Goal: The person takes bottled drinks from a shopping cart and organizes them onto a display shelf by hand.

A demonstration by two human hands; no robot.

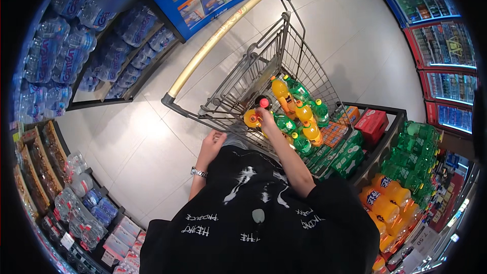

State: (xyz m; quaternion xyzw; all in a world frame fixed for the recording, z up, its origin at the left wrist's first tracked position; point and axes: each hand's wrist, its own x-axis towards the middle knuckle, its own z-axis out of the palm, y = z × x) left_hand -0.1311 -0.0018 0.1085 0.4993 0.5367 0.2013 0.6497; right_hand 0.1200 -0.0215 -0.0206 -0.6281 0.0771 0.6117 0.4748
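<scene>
My right hand (266, 119) reaches into a metal shopping cart (304, 51), its fingers closed at the tops of two bottles. One is an orange soda bottle (251, 118), the other a dark bottle with a red cap (264, 102); which one I grip is partly hidden. Around them in the cart stand or lean more orange soda bottles (280, 90) and green soda bottles (322, 113). My left hand (213, 142), with a metal watch at the wrist, hangs loosely curled and empty beside my body, near the cart's handle end.
Shrink-wrapped water bottles (72, 49) fill shelves on the left. A blue display stand (182, 34) is beyond. Green drink packs (346, 158), a red carton (371, 123) and orange soda packs (380, 198) sit at right. Lit drink coolers (445, 45) line the far right. Tiled floor (137, 160) surrounds the cart.
</scene>
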